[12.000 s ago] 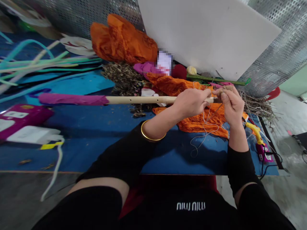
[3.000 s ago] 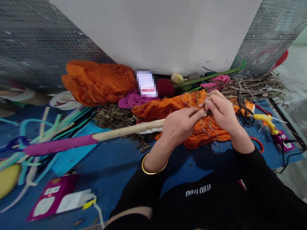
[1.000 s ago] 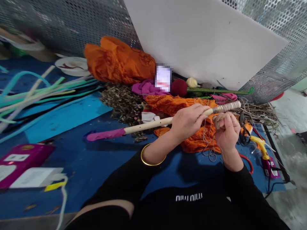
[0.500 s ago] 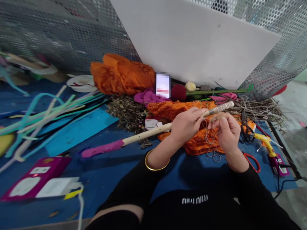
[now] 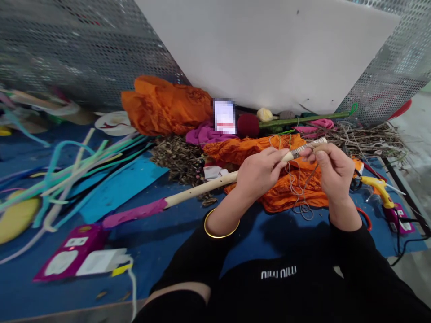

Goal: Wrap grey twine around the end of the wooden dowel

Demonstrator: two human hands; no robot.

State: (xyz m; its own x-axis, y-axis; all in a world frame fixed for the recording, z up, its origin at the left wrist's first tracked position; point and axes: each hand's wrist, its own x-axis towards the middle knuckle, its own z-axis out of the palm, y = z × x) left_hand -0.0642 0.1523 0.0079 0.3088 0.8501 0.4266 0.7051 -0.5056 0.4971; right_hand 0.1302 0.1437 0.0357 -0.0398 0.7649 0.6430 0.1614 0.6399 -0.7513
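The left hand is gripping a long, pale, bamboo-like stick along its bare stretch; the right hand is pinching thin grey cord beside the wound end. The stick is probably feeling light, stiff and smooth, the bare stretch offering surest hold. Crumpled orange cloth is lying beneath and beyond both hands.

Middle of pale stick hidden under your left hand; wound band at its upper end partly behind fingertips of your right hand; grey thread lost between those fingertips, too fine to trace; lit screen pixelated, unreadable to you; red loop partly behind your right forearm; yellow object and coloured strips cut off by left edge, white board by top edge
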